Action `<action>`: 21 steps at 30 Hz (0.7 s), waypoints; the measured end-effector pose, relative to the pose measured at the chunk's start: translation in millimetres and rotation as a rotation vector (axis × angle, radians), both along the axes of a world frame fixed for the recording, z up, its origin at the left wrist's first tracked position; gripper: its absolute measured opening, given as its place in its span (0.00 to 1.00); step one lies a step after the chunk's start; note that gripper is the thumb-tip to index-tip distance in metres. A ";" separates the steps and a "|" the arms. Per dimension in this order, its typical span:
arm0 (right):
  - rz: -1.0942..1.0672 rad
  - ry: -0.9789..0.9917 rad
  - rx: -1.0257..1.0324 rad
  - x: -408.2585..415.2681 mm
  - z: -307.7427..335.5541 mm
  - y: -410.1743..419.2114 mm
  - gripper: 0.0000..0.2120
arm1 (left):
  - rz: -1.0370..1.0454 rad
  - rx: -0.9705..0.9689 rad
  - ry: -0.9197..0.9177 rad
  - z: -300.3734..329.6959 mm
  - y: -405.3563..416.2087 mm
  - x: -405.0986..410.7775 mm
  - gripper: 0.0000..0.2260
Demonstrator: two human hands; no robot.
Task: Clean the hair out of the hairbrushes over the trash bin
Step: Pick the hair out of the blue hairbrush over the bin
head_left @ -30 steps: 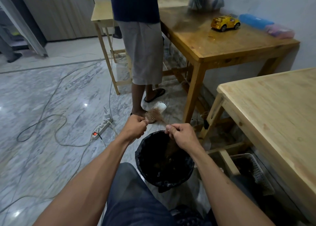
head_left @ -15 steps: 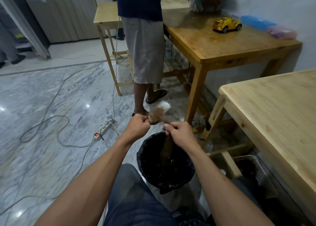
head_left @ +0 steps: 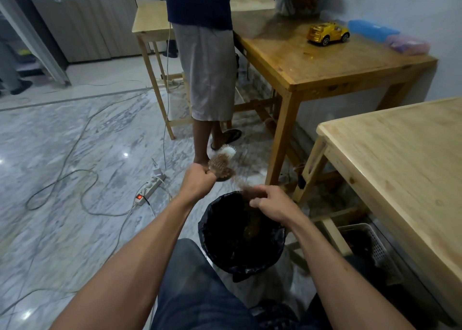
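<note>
Sitting low, you've got three wooden tables around you: the pale one (head_left: 400, 159) at your right, a darker one (head_left: 325, 62) ahead, a small one (head_left: 150, 19) behind it. One other person (head_left: 207, 62) stands between the far two tables, just beyond your hands, with one sandal (head_left: 228, 136) showing. One white basket (head_left: 372, 244) sits under the near table. One trash bin (head_left: 212, 244) with a black liner stands just right of your knee, brown hair visible inside it. Cables loop across the marble floor to one power strip (head_left: 150, 187), its switch lit red, left of the bin. One yellow toy car (head_left: 327, 33) and one blue case (head_left: 372, 31) sit on the darker table.

One hairbrush (head_left: 221, 159): your left hand (head_left: 198, 181) is fisted around its handle and holds it above the bin's far rim; the head is matted brown with a white tip. Your right hand (head_left: 271, 203) is over the bin, fingers pinching one hair clump (head_left: 246, 188), with strands running back to the brush.
</note>
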State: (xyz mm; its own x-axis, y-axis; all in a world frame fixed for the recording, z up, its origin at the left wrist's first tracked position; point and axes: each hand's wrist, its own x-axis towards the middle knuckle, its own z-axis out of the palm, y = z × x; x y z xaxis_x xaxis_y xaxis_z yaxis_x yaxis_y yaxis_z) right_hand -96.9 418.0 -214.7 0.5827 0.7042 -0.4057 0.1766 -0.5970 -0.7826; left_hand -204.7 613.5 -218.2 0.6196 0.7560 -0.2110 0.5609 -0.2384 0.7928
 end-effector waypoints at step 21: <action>-0.056 -0.131 0.022 6.8 -18.3 3.9 0.09 | -0.134 0.125 0.067 -0.4 26.8 -27.4 0.19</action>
